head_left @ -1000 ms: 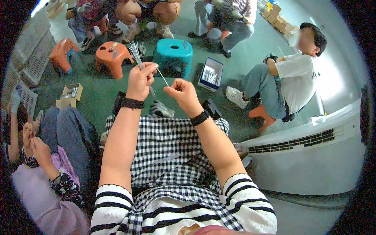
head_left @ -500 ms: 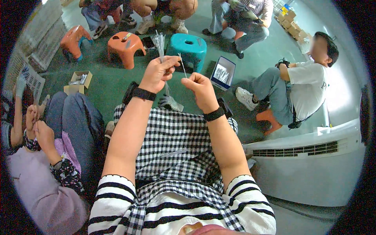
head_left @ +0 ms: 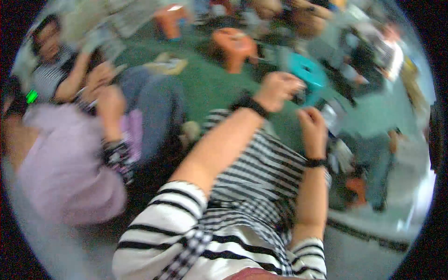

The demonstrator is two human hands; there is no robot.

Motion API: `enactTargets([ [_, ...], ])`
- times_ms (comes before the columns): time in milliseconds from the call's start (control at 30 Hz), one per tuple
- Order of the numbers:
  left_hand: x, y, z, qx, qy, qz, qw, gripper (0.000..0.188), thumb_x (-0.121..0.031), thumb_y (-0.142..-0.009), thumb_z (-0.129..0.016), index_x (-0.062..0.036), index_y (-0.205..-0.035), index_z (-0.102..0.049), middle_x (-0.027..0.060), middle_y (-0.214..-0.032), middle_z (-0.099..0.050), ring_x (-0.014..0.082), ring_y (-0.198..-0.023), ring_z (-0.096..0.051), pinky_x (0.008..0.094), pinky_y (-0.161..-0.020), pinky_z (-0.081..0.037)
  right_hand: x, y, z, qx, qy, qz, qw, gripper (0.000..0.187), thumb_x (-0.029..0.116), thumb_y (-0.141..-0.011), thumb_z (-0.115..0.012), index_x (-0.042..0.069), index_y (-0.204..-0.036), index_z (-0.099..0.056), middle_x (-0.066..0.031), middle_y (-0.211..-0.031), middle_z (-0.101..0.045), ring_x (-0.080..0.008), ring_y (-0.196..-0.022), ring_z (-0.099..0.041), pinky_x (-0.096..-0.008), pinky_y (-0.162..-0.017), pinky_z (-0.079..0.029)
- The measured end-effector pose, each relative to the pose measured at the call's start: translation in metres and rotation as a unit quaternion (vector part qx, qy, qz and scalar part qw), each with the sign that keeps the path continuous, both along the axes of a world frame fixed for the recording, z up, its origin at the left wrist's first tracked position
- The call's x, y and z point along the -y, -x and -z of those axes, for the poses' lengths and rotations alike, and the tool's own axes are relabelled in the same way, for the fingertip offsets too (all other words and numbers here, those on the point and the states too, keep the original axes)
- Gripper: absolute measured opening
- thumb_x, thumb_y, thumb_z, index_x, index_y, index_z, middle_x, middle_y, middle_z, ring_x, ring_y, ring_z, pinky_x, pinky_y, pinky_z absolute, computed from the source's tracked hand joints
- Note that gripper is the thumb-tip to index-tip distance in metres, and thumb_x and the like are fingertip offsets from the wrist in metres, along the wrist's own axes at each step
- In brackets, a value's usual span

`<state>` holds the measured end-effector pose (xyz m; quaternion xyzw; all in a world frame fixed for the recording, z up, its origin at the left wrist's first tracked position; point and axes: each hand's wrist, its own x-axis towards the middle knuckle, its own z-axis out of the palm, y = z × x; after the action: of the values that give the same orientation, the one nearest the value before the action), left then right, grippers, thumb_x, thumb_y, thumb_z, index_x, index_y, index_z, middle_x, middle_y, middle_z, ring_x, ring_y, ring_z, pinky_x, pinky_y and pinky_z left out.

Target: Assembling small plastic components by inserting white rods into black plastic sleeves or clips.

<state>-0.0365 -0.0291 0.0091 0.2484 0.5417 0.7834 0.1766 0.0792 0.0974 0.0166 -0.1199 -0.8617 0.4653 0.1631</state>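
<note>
Motion blur smears this view. My left hand is curled closed in front of the turquoise stool. The bundle of thin clear plastic strips, plain in the earlier frame, is lost in the blur around its fingers. Lower and to the right, my right hand is closed with the thumb side up, a short gap from the left. Any thin strip between its fingertips cannot be made out. Beneath both hands lies my black-and-white checked apron.
On my left sits a person in a lilac top, hands raised, with another person beyond. Orange stools and a low open box stand on the green floor. An open box is right of my hands.
The view has swung to the left, so the stools and people appear shifted right. Both hands stay raised close together; the strips no longer show clearly.
</note>
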Motion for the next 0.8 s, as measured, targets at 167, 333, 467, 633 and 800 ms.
enactTargets([
  [167,-0.015,0.007,0.005,0.134,-0.109,0.037,0.984,0.009,-0.011,-0.074,-0.067,-0.0043,-0.076,-0.062,0.0032,-0.067,-0.059,0.0066,-0.051,-0.047,0.0182,-0.042,-0.031,-0.023,0.001,0.016,0.008,0.305,-0.102,0.947,0.012,0.014,-0.086,-0.057,0.002,-0.084,-0.059,0.0015,-0.076,-0.053,-0.0077,-0.071,-0.046,-0.0201,-0.067,-0.036],
  [333,-0.008,0.008,0.005,0.163,-0.151,0.052,0.974,0.009,-0.009,-0.071,-0.069,-0.0039,-0.072,-0.062,0.0033,-0.064,-0.058,0.006,-0.048,-0.045,0.0191,-0.04,-0.027,-0.02,0.01,0.031,0.011,0.442,-0.168,0.881,0.01,0.012,-0.088,-0.055,0.004,-0.083,-0.056,0.0004,-0.076,-0.052,-0.0094,-0.069,-0.046,-0.0216,-0.065,-0.037],
  [467,-0.006,0.008,0.001,0.175,-0.157,0.078,0.969,0.011,-0.006,-0.072,-0.068,-0.0005,-0.071,-0.059,0.0068,-0.064,-0.058,0.0067,-0.046,-0.045,0.0195,-0.038,-0.028,-0.019,0.011,0.029,0.014,0.506,-0.222,0.833,0.011,0.01,-0.088,-0.054,0.005,-0.079,-0.053,0.0003,-0.072,-0.049,-0.0101,-0.067,-0.044,-0.0227,-0.063,-0.037],
  [633,-0.01,0.008,-0.002,0.166,-0.155,0.077,0.971,0.01,-0.005,-0.071,-0.068,-0.0003,-0.071,-0.059,0.007,-0.064,-0.058,0.0069,-0.046,-0.045,0.0194,-0.038,-0.028,-0.027,0.012,0.035,0.003,0.5,-0.213,0.84,0.019,0.015,-0.09,-0.054,0.006,-0.075,-0.047,0.0015,-0.066,-0.04,-0.0115,-0.061,-0.035,-0.0258,-0.06,-0.032],
  [800,-0.009,0.01,0.0,0.16,-0.15,0.039,0.975,0.009,-0.004,-0.07,-0.068,-0.0007,-0.071,-0.059,0.0057,-0.062,-0.057,0.0069,-0.046,-0.044,0.0196,-0.038,-0.027,-0.026,0.016,0.032,0.002,0.473,-0.191,0.86,0.018,0.012,-0.089,-0.054,0.007,-0.074,-0.047,0.002,-0.064,-0.04,-0.0099,-0.058,-0.036,-0.0246,-0.057,-0.032],
])
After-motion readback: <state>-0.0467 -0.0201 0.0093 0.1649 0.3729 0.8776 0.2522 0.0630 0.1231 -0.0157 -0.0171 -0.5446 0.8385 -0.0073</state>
